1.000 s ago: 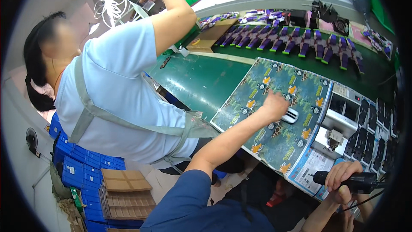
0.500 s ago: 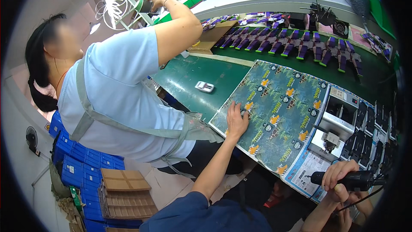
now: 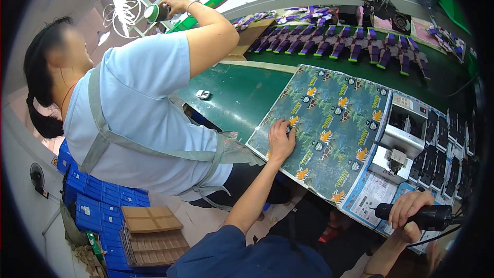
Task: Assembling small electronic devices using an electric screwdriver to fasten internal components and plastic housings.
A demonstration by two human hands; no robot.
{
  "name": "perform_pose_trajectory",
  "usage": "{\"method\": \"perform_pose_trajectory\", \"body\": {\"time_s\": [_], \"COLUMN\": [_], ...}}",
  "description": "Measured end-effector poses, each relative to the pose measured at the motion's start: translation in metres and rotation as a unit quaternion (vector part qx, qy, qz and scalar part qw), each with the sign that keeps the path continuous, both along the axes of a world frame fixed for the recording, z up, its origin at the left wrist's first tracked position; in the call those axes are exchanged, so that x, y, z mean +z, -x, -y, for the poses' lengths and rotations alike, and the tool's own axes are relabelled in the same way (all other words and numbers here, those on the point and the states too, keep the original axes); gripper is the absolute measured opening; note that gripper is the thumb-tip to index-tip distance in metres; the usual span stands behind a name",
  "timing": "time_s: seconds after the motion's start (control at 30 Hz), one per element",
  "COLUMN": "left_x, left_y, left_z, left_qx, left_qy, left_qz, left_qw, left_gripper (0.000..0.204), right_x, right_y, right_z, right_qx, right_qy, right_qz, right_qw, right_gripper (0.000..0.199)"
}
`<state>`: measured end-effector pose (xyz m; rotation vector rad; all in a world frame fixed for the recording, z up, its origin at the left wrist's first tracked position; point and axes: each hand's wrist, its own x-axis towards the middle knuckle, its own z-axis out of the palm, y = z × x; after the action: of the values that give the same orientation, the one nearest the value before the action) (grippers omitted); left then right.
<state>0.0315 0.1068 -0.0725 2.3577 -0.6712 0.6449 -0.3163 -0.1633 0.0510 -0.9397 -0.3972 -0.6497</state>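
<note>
— Head view: where did we have our left hand [image 3: 280, 141]?

— Flat and open, fingers spread on the near left corner of the patterned mat [image 3: 329, 128], gripping nothing.

— And our right hand [image 3: 409, 211]?

— Clenched around the black power tool [image 3: 424, 217], just off the mat's near right end, below the metal fixture [image 3: 399, 146].

— Anyone beside us?

— A co-worker in a light blue shirt [image 3: 139, 108] stood at our left, raising a green roll [image 3: 153, 13].

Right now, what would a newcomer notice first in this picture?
First the big patterned mat on the green bench, with the left hand flat on its near corner. Then the co-worker at left, reaching up with a green roll. The right hand grips a black tool at lower right.
</note>
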Motion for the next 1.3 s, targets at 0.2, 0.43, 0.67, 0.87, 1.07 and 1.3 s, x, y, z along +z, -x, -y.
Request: {"method": "perform_pose_trajectory", "body": {"time_s": [0.2,0.43,0.67,0.87,1.07,1.3], "left_x": [0.000,0.002,0.014,0.080,0.112,0.136], "left_y": [-0.006,0.000,0.011,0.176,0.264,0.286], "left_z": [0.000,-0.001,0.010,0.097,0.256,0.268], "left_qx": [-0.014,-0.024,-0.059,-0.433,-0.587,-0.453], "left_qy": [0.006,-0.017,0.091,0.191,0.010,-0.327], "left_qz": [-0.007,-0.020,0.030,-0.059,-0.057,-0.114], "left_qw": [1.000,0.999,0.994,0.879,0.808,0.822], "left_gripper": [0.030,0.030,0.023,0.018,0.026,0.061], "right_x": [-0.007,-0.003,-0.001,0.017,0.027,0.053], "right_y": [0.007,0.007,0.012,0.051,0.104,0.157], "right_z": [0.001,0.016,0.013,0.010,-0.010,-0.026], "right_qx": [-0.040,0.040,0.035,-0.022,-0.093,-0.143], "right_qy": [-0.003,0.092,0.064,0.123,0.108,0.116], "right_qz": [0.013,0.038,0.027,0.013,0.006,-0.049], "right_qw": [0.999,0.994,0.997,0.992,0.990,0.982], "right_gripper": [0.031,0.036,0.033,0.032,0.032,0.033]}}
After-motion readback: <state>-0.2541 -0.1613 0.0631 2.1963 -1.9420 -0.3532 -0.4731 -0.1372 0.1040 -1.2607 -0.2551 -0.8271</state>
